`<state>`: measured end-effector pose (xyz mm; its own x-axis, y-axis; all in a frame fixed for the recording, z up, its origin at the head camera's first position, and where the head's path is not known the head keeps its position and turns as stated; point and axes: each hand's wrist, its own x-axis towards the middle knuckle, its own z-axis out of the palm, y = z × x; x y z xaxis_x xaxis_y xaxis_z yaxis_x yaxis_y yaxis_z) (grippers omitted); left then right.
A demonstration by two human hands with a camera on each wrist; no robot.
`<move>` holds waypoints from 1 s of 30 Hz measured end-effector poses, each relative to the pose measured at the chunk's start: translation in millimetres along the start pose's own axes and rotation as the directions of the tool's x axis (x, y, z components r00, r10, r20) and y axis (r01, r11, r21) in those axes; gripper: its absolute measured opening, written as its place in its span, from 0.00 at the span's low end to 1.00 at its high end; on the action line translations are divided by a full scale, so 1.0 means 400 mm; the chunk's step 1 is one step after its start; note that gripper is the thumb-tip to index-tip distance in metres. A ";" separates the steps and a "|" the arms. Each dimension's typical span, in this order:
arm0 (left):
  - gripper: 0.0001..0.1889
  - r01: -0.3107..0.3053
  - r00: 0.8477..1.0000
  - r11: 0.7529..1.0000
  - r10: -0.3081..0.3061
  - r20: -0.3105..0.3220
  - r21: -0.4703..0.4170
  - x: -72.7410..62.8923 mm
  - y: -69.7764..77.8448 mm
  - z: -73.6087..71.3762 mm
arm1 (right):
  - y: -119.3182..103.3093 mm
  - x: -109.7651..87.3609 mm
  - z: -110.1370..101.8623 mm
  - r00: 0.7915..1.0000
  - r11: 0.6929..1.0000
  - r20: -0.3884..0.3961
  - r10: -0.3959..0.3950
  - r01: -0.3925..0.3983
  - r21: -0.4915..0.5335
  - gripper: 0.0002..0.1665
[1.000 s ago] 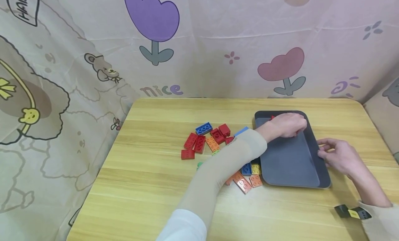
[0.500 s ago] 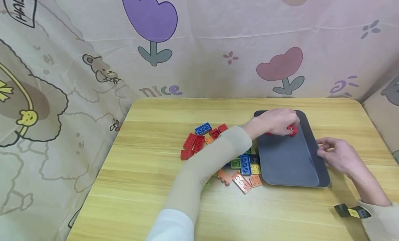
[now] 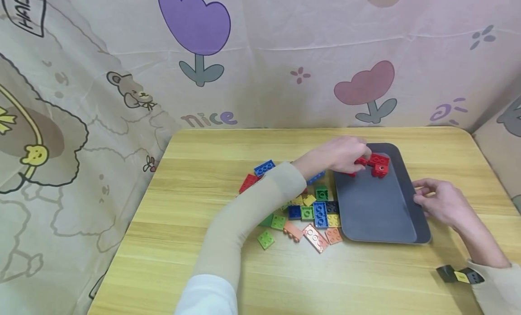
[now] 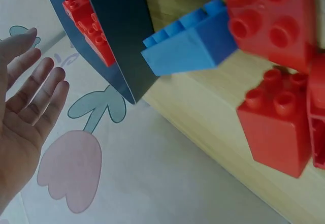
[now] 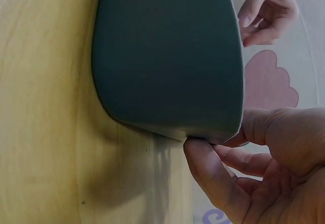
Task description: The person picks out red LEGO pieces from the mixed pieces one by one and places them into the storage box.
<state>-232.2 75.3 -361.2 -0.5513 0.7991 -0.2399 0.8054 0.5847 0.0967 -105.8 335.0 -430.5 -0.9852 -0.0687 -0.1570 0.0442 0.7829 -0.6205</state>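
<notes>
My left hand [image 3: 346, 154] hovers over the far left edge of the dark grey tray [image 3: 378, 211]. Its fingers [image 4: 43, 89] are loosely extended, with nothing held, in the left wrist view. Several red toy building bricks [image 3: 380, 163] lie in the tray's far end, partly hidden by that hand. At the tray's right side, my right hand [image 3: 443, 204] holds the rim, its thumb [image 5: 203, 165] against the wall in the right wrist view. A blue brick [image 4: 190, 41] and red bricks [image 4: 277, 122] appear beside the tray in the left wrist view.
Left of the tray, blue, green, yellow, orange and red bricks [image 3: 307, 213] lie loose on the wooden table [image 3: 163, 242]. My left forearm [image 3: 244, 215] crosses above and hides some. A patterned cloth [image 3: 277, 43] hangs behind the table.
My left hand has drawn back leftward from the tray's far end. It has let go of a red brick, and the red bricks there now show. My right hand has stayed at the rim.
</notes>
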 end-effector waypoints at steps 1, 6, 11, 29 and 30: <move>0.20 0.000 1.000 1.000 0.000 -0.001 -0.003 -0.004 -0.002 0.000 | 0.000 0.000 0.000 1.000 1.000 0.000 0.001 -0.001 0.000 0.24; 0.20 -0.003 1.000 1.000 0.003 -0.013 -0.004 -0.025 -0.006 -0.006 | 0.000 -0.001 -0.002 1.000 1.000 0.002 0.006 -0.006 0.000 0.24; 0.20 -0.012 1.000 1.000 0.012 -0.016 0.016 -0.047 -0.012 -0.014 | -0.001 -0.001 -0.001 1.000 1.000 0.004 0.007 -0.007 -0.004 0.24; 0.37 -0.057 0.995 0.996 0.063 -0.079 0.073 -0.163 -0.066 -0.008 | -0.005 -0.001 -0.002 1.000 1.000 0.010 -0.001 0.001 0.004 0.24; 0.39 -0.050 0.996 0.997 0.054 -0.070 0.065 -0.169 -0.070 -0.004 | -0.006 -0.001 -0.001 1.000 1.000 0.008 -0.004 0.004 0.003 0.24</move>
<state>-217.9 5.0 -346.0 -0.5207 0.8374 -0.1662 0.8443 0.5340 0.0453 -105.5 333.6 -428.8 -0.9841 -0.0764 -0.1604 0.0411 0.7806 -0.6236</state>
